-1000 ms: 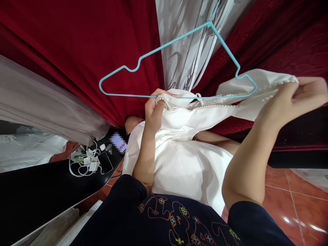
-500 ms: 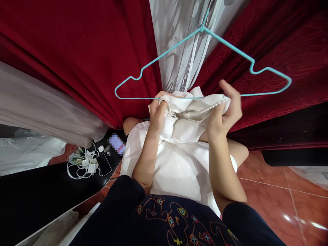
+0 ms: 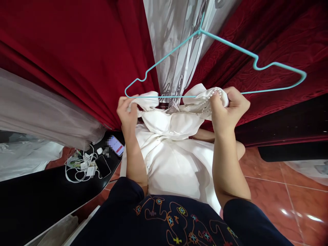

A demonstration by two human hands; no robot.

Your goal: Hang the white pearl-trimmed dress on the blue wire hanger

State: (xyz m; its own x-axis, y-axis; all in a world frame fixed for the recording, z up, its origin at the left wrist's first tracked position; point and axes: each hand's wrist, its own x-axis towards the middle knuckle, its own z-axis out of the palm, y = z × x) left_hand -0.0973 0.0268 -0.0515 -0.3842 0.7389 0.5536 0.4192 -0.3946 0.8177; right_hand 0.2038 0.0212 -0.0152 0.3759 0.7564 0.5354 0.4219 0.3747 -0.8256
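A white dress (image 3: 176, 167) with pearl trim lies across my lap, its bodice lifted and stretched between both hands. My left hand (image 3: 128, 111) pinches the left sleeve or strap of the dress, slightly blurred. On the other side, my right hand (image 3: 227, 106) grips the right strap, thumb pressed on the pearl edging. A light blue hanger (image 3: 174, 46) hangs in front of me; its bottom bar passes in front of the white straps. Part of that bar is hidden at the right strap and my right hand. I cannot tell whether either hand touches the hanger.
To the left, a black table (image 3: 38, 191) holds a lit phone (image 3: 118, 147), a dark phone (image 3: 103, 166) and a tangle of white cables (image 3: 79, 167). Red curtains (image 3: 77, 51) and white fabric (image 3: 169, 41) hang ahead. Red floor tiles (image 3: 274, 177) show at right.
My hands have moved apart, the left one clearly leftward, spreading the straps so the dress neckline is pulled open and straight. The hanger has shifted and turned slightly.
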